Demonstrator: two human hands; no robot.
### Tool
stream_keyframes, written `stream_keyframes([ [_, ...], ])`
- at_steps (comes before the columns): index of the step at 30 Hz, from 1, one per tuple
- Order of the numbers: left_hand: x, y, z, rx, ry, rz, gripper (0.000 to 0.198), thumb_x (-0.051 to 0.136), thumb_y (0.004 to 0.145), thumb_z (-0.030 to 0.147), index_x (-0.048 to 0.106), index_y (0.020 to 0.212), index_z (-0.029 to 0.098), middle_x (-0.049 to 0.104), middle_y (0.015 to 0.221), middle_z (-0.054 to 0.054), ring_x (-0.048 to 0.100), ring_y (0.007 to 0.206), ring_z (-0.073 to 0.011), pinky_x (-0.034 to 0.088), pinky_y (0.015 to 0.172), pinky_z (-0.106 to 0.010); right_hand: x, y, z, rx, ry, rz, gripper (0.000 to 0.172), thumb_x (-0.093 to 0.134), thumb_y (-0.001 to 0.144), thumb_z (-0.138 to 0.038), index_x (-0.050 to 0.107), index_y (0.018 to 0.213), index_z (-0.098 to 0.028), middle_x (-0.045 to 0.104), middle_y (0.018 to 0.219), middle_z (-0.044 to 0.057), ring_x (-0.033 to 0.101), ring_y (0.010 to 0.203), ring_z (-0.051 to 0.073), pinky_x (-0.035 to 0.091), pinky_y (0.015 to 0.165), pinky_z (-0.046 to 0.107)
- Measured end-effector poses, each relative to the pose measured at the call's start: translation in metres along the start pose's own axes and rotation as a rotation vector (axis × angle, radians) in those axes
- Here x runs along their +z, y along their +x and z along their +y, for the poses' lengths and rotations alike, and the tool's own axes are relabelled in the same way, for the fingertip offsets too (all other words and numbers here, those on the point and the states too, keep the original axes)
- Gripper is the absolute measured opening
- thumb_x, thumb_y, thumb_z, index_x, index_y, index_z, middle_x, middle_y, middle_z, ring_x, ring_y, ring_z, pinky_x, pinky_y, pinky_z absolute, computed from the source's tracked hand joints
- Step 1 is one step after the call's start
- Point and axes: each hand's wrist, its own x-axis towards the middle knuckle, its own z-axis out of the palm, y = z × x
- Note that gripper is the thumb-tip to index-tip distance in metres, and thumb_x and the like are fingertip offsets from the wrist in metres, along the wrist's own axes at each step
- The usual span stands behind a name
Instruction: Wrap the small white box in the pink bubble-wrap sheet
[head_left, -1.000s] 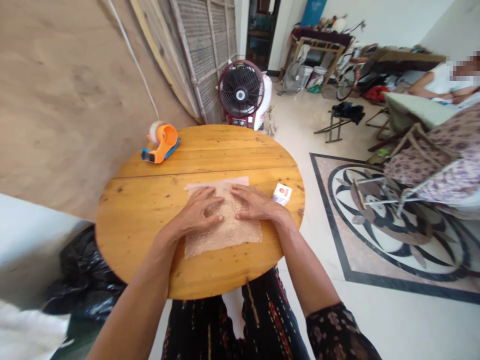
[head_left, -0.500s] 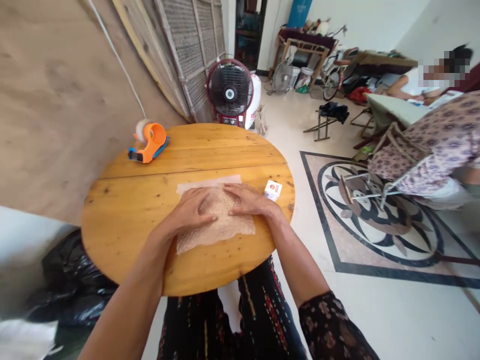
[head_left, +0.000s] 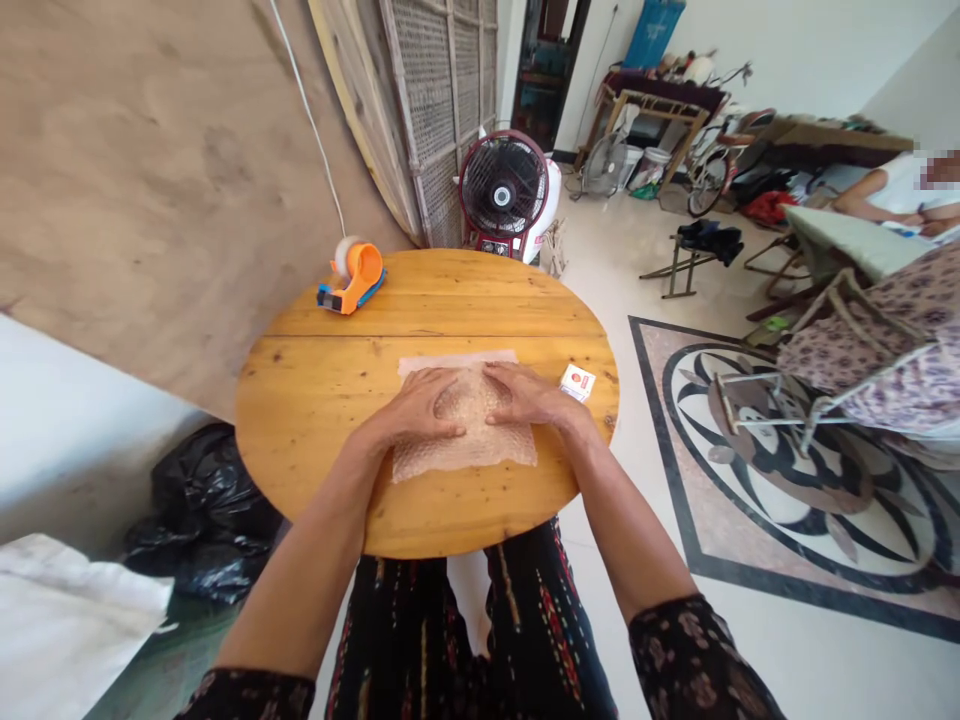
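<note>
A sheet of clear bubble wrap [head_left: 465,450] lies spread on the round wooden table [head_left: 322,390]. My left hand [head_left: 426,403] rests on its left half, fingers apart and thumb stretched toward the middle. On the right half lies my right hand [head_left: 521,395], also with fingers spread and its thumb pointing inward. Between the two thumbs the wrap shows bare; whether anything lies under it I cannot tell. Just right of my right hand is a small white box [head_left: 577,381] with a red mark.
An orange tape dispenser [head_left: 355,275] stands at the table's back left edge. Behind the table is a dark red fan [head_left: 503,190]. Black plastic bags [head_left: 206,500] lie at the lower left. A person [head_left: 892,195] sits at another table on the right.
The camera view has swung left, so the whole scene sits further right. My hands remain on the bubble wrap in nearly the same pose.
</note>
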Motion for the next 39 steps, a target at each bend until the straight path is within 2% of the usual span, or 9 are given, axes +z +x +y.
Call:
stream_keyframes([
  [5, 0.002, 0.000, -0.003, 0.033, 0.018, -0.002, 0.092, 0.070, 0.065, 0.061, 0.039, 0.143, 0.021, 0.044, 0.143, -0.014, 0.037, 0.130, -0.0374, 0.028, 0.110, -0.054, -0.008, -0.019, -0.012, -0.011, -0.092, 0.054, 0.072, 0.072, 0.076, -0.040, 0.047, 0.138, -0.013, 0.044, 0.146, 0.018, 0.039, 0.137, 0.033, 0.032, 0.114, 0.049],
  [13, 0.002, 0.001, -0.004, 0.065, 0.025, 0.037, 0.092, 0.072, 0.064, 0.060, 0.040, 0.140, 0.019, 0.047, 0.138, -0.015, 0.041, 0.128, -0.0365, 0.030, 0.108, -0.052, -0.016, -0.074, -0.024, -0.050, -0.207, 0.303, 0.044, 0.061, 0.085, -0.026, 0.058, 0.127, -0.013, 0.058, 0.133, 0.014, 0.050, 0.128, 0.028, 0.038, 0.110, 0.047],
  [17, 0.003, 0.001, -0.004, 0.033, 0.065, 0.036, 0.092, 0.074, 0.062, 0.057, 0.040, 0.138, 0.020, 0.046, 0.139, -0.015, 0.039, 0.130, -0.0370, 0.029, 0.110, -0.051, -0.026, -0.091, 0.000, 0.120, -0.279, 0.448, 0.050, 0.063, 0.081, -0.024, 0.054, 0.130, -0.013, 0.052, 0.139, 0.017, 0.045, 0.132, 0.032, 0.033, 0.111, 0.052],
  [23, 0.002, -0.001, -0.006, 0.045, 0.049, 0.025, 0.096, 0.072, 0.062, 0.061, 0.038, 0.141, 0.019, 0.045, 0.141, -0.016, 0.038, 0.131, -0.0379, 0.028, 0.110, -0.053, -0.029, -0.090, 0.030, 0.349, -0.289, 0.329, 0.061, 0.064, 0.078, -0.025, 0.047, 0.135, -0.011, 0.060, 0.127, 0.019, 0.058, 0.113, 0.035, 0.047, 0.095, 0.048],
  [28, 0.001, -0.003, -0.004, 0.030, 0.047, 0.028, 0.098, 0.072, 0.064, 0.059, 0.034, 0.144, 0.018, 0.043, 0.143, -0.016, 0.037, 0.133, -0.0367, 0.027, 0.112, -0.051, -0.035, -0.096, 0.029, 0.435, -0.174, 0.412, 0.053, 0.060, 0.080, -0.022, 0.051, 0.132, -0.017, 0.065, 0.119, 0.015, 0.066, 0.097, 0.029, 0.051, 0.087, 0.044],
  [31, 0.001, -0.003, -0.005, 0.038, 0.041, 0.030, 0.099, 0.073, 0.062, 0.059, 0.034, 0.144, 0.020, 0.043, 0.143, -0.014, 0.036, 0.133, -0.0370, 0.026, 0.112, -0.051, -0.048, -0.108, 0.005, 0.364, 0.048, 0.462, 0.052, 0.066, 0.077, -0.031, 0.056, 0.127, -0.022, 0.071, 0.102, 0.007, 0.067, 0.079, 0.022, 0.054, 0.079, 0.040],
  [33, 0.002, -0.003, -0.005, 0.034, 0.042, 0.025, 0.099, 0.071, 0.063, 0.060, 0.033, 0.145, 0.019, 0.041, 0.145, -0.015, 0.035, 0.134, -0.0371, 0.026, 0.113, -0.051, -0.055, -0.110, -0.020, 0.180, 0.197, 0.455, 0.053, 0.068, 0.077, -0.035, 0.056, 0.127, -0.023, 0.070, 0.105, 0.005, 0.066, 0.083, 0.021, 0.054, 0.080, 0.037],
  [36, 0.001, -0.004, -0.004, 0.018, 0.046, 0.030, 0.101, 0.071, 0.064, 0.060, 0.032, 0.145, 0.014, 0.038, 0.147, -0.018, 0.033, 0.136, -0.0376, 0.026, 0.112, -0.050, -0.053, -0.096, -0.054, -0.053, 0.299, 0.281, 0.053, 0.068, 0.078, -0.033, 0.055, 0.129, -0.026, 0.067, 0.114, 0.004, 0.065, 0.094, 0.020, 0.052, 0.086, 0.036],
  [39, 0.001, -0.004, 0.000, 0.028, 0.044, 0.067, 0.096, 0.071, 0.065, 0.054, 0.034, 0.143, 0.013, 0.042, 0.144, -0.020, 0.037, 0.133, -0.0367, 0.028, 0.111, -0.048, -0.038, -0.067, -0.069, -0.131, 0.250, 0.154, 0.052, 0.067, 0.076, -0.025, 0.057, 0.127, -0.026, 0.067, 0.118, 0.003, 0.064, 0.096, 0.021, 0.051, 0.088, 0.036],
])
